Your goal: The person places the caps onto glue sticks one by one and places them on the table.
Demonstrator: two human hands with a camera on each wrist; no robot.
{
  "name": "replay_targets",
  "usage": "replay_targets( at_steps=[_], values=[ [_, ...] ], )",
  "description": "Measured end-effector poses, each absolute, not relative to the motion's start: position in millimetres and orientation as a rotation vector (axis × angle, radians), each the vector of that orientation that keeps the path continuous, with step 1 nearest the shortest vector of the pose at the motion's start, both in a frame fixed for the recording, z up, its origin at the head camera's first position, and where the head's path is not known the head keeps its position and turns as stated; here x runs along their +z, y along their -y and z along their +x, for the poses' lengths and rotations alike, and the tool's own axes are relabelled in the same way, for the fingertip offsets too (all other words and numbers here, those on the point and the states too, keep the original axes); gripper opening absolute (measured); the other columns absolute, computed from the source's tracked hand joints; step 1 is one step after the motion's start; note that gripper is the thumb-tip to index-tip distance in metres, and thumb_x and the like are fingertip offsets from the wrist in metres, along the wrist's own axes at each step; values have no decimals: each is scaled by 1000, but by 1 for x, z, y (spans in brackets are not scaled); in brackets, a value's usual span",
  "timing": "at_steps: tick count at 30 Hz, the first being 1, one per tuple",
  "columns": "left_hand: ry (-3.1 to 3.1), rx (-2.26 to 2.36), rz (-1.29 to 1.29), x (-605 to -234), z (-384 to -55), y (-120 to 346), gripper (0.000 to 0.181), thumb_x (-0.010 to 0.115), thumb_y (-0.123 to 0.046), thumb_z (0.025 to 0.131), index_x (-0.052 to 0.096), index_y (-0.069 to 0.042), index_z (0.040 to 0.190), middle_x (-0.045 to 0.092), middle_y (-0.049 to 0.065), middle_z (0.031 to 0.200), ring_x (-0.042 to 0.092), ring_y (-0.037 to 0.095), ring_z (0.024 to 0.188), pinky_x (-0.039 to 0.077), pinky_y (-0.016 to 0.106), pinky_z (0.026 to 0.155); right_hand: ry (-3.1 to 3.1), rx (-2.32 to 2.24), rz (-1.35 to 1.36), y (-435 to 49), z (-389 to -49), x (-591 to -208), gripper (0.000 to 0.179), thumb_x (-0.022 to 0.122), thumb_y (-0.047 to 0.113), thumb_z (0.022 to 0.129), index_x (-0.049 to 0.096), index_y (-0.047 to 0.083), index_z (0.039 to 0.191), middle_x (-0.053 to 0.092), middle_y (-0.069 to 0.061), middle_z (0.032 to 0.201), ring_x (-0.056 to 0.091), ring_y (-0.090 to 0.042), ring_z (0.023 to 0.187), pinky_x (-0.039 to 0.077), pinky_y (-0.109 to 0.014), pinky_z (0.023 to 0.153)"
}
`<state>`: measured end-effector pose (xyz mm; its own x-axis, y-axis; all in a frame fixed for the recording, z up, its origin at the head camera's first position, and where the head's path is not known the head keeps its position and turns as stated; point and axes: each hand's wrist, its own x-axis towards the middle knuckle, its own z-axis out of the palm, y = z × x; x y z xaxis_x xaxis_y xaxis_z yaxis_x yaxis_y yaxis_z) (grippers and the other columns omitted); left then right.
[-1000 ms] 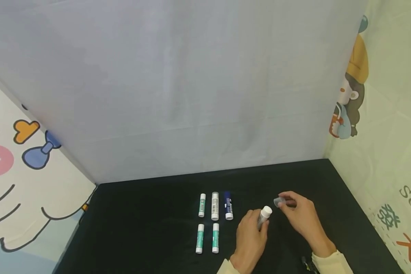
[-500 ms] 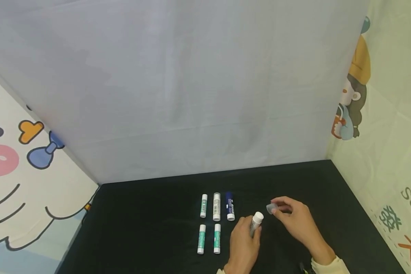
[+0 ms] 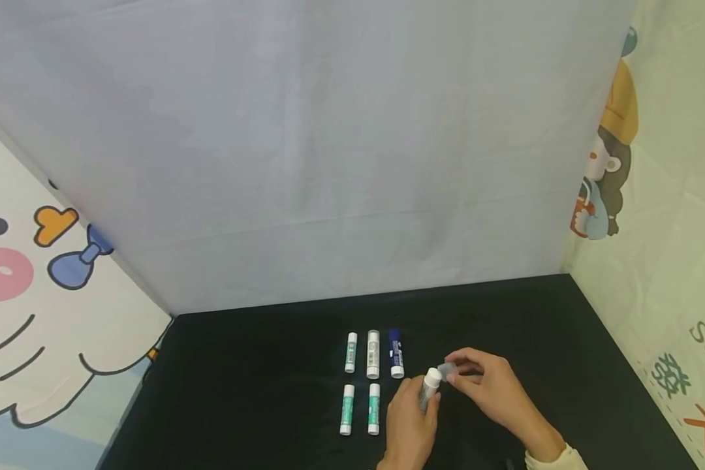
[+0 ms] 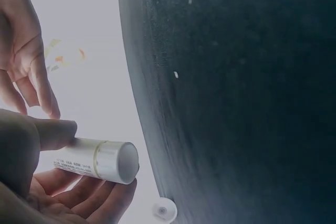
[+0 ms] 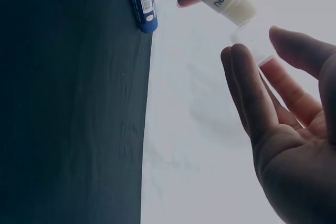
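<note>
My left hand (image 3: 409,424) grips a white glue stick (image 3: 429,385) tilted up to the right, its pale top end uncovered. In the left wrist view, the round base of the glue stick (image 4: 113,162) faces the camera, with fingers wrapped around its body. My right hand (image 3: 493,388) pinches a clear cap (image 3: 447,371) between thumb and fingertips. The right wrist view shows this cap (image 5: 253,50) at the stick's open end; whether they touch I cannot tell.
To the left of my hands, capped glue sticks lie in two rows on the black table (image 3: 258,385). The back row has a green-and-white one (image 3: 350,353), a white one (image 3: 373,354) and a blue one (image 3: 396,353); two green-and-white ones (image 3: 346,410) form the front row.
My right hand has moved left and slightly down with the cap, closing the gap to the glue stick. My left hand has shifted a little left and down with the stick.
</note>
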<state>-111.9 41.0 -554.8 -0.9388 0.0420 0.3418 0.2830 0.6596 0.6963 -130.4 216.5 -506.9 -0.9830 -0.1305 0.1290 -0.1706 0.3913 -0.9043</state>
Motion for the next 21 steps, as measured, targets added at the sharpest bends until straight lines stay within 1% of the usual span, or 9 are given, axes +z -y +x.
replay_targets(
  at_steps=[6, 11, 17, 21],
  values=[
    [2582, -1154, -243, -554, -107, -36, 21, 85, -9, 87, 75, -10, 105, 68, -2, 88, 69, 18, 77, 54, 34, 66, 2595, 1681, 327, -212, -131, -509, 23, 78, 0, 92, 73, -1, 115, 75, -14, 112, 76, -21, 96, 62, -31, 80],
    [2594, -1140, -229, -554, -105, -33, 21, 85, -8, 86, 75, -10, 105, 68, -1, 89, 69, 17, 77, 54, 34, 67, 2584, 1673, 411, -209, -130, -509, 23, 77, 1, 93, 72, -3, 115, 75, -15, 112, 76, -21, 96, 62, -30, 80],
    [2614, -1160, -218, -554, -101, -30, 20, 85, -7, 86, 75, -10, 103, 66, -2, 86, 67, 14, 76, 52, 31, 65, 2600, 1701, 478, -205, -128, -509, 22, 77, 4, 95, 72, -1, 116, 75, -16, 113, 75, -21, 96, 62, -29, 80],
    [2611, -1144, -219, -556, -98, -28, 21, 85, -8, 85, 75, -10, 103, 65, -3, 86, 67, 14, 75, 53, 32, 65, 2598, 1707, 510, -201, -127, -508, 22, 77, 4, 95, 72, -2, 116, 75, -17, 114, 75, -22, 96, 62, -30, 79]
  ],
)
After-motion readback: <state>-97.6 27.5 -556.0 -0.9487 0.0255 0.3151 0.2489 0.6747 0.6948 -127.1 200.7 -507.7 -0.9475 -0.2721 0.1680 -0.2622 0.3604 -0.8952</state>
